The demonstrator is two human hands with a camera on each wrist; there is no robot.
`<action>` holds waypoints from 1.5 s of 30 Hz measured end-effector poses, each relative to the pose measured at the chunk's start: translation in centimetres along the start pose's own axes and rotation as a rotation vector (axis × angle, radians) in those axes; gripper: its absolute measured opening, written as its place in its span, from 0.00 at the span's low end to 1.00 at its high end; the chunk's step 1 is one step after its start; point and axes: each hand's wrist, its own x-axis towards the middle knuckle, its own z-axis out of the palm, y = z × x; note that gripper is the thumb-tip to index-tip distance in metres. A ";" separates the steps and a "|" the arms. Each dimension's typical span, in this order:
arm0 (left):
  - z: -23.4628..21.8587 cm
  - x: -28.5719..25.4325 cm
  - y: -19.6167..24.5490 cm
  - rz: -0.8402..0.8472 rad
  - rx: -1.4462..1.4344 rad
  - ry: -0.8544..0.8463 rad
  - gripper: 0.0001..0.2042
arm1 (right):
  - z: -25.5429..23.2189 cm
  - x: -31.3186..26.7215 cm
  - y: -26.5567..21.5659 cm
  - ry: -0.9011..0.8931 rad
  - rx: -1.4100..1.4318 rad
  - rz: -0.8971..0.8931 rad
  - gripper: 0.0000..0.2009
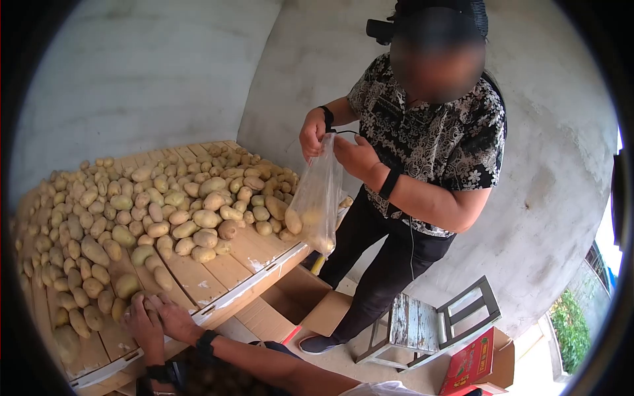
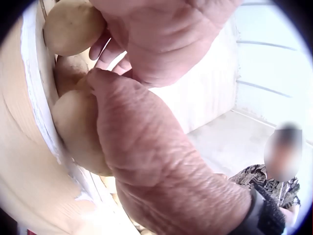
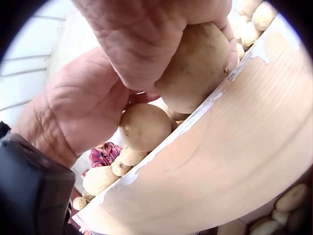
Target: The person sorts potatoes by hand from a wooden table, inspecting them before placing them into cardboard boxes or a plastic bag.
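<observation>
At the table's front edge in the head view, my left hand (image 1: 142,325) and right hand (image 1: 173,318) are side by side over the potatoes (image 1: 127,286). The right wrist view has my right hand (image 3: 137,41) curled round a large potato (image 3: 195,68) by the wooden edge. Behind it, my left hand (image 3: 80,103) bends round a smaller potato (image 3: 145,127). In the left wrist view, a potato (image 2: 73,27) lies against my left hand (image 2: 161,39), and my right hand (image 2: 151,142) covers part of another potato (image 2: 80,122). Some fingertips are hidden.
Many potatoes are heaped across the slatted wooden table (image 1: 221,270). Opposite, a person (image 1: 429,145) holds a clear plastic bag (image 1: 320,191) with potatoes inside. An open cardboard box (image 1: 294,297) is below the table edge; a chair (image 1: 413,327) and a red box (image 1: 470,363) stand right.
</observation>
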 end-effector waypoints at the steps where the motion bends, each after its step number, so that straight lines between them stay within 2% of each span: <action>1: 0.0 -0.3 0.1 -0.003 -0.013 -0.002 0.21 | 0.2 -0.1 0.2 -0.003 -0.012 0.005 0.24; 3: -0.1 -0.4 0.4 0.015 -0.048 -0.006 0.22 | 0.7 0.1 0.5 0.034 0.094 -0.019 0.22; 5: 0.5 0.4 0.6 0.046 -0.057 -0.003 0.22 | 0.4 1.0 1.1 0.056 0.061 0.001 0.21; 6: 0.5 -0.4 0.0 0.060 -0.042 -0.026 0.22 | 1.2 0.7 1.2 0.054 0.058 0.036 0.21; 7: -1.0 -0.1 1.2 0.070 0.031 -0.118 0.22 | 0.6 0.6 1.0 0.062 0.107 0.097 0.20; 8: -1.4 -0.1 0.8 0.144 -0.086 -0.178 0.21 | 1.3 1.0 2.2 0.108 0.195 0.077 0.16; 9: -2.0 -0.2 1.4 0.165 -0.091 -0.203 0.21 | 1.5 1.4 2.4 0.233 0.438 0.160 0.13; 10: -1.9 -0.4 1.0 0.198 -0.067 -0.247 0.21 | 2.9 1.9 4.3 0.300 0.303 0.022 0.14; 11: -1.7 -0.6 1.5 0.276 0.090 -0.205 0.22 | 2.5 1.6 3.6 0.415 0.255 -0.049 0.18; 12: -1.1 -0.6 1.1 0.337 0.140 -0.187 0.22 | 2.1 1.5 3.3 0.397 0.463 0.116 0.22; 15: -1.1 -1.1 1.0 0.354 0.205 -0.235 0.23 | 1.6 1.3 2.6 0.409 0.537 0.243 0.27; 17: -0.7 -0.7 1.4 0.361 0.211 -0.240 0.24 | 0.7 1.3 2.1 0.377 0.580 0.423 0.31; 18: -0.5 -1.0 1.6 0.373 0.216 -0.256 0.24 | 0.1 1.3 2.1 0.387 0.590 0.438 0.31; 20: -0.8 -1.4 1.8 0.423 0.384 -0.297 0.24 | -0.1 1.1 1.6 0.448 0.698 0.526 0.32; 22: -1.1 -1.5 2.1 0.460 0.341 -0.303 0.26 | -0.2 1.3 1.7 0.427 0.744 0.488 0.30; 24: -1.1 -2.1 1.7 0.516 0.394 -0.257 0.29 | 0.8 1.1 1.7 0.460 0.556 0.378 0.30; 25: -1.2 -2.2 1.6 0.483 0.374 -0.287 0.31 | 0.8 1.0 1.5 0.547 0.558 0.335 0.27; 28: -1.3 -2.1 1.9 0.537 0.373 -0.245 0.29 | 0.5 0.3 1.3 0.563 0.521 0.279 0.25; 29: -1.2 -1.9 2.1 0.536 0.368 -0.248 0.29 | 0.6 0.5 1.5 0.562 0.517 0.282 0.25; 31: -1.5 -1.7 2.1 0.538 0.339 -0.280 0.28 | 0.6 0.7 1.5 0.502 0.561 0.340 0.19; 34: -0.9 -1.5 1.5 0.506 0.410 -0.267 0.29 | 0.7 0.7 1.5 0.418 0.556 0.375 0.18; 38: -1.0 -1.5 1.6 0.518 0.413 -0.216 0.29 | 0.4 0.2 1.6 0.430 0.671 0.270 0.20; 39: -0.9 -1.6 1.6 0.497 0.398 -0.218 0.29 | 0.6 0.0 1.9 0.376 0.662 0.202 0.19; 42: -0.3 -1.8 2.1 0.456 0.429 -0.152 0.29 | 0.1 -0.7 1.8 0.410 0.703 0.100 0.20; 44: 0.2 -1.6 3.0 0.386 0.402 -0.124 0.28 | 0.3 -0.5 2.3 0.305 0.679 0.090 0.22; 45: 0.2 -1.2 2.9 0.384 0.406 -0.086 0.28 | 0.1 -0.1 2.1 0.307 0.672 0.052 0.22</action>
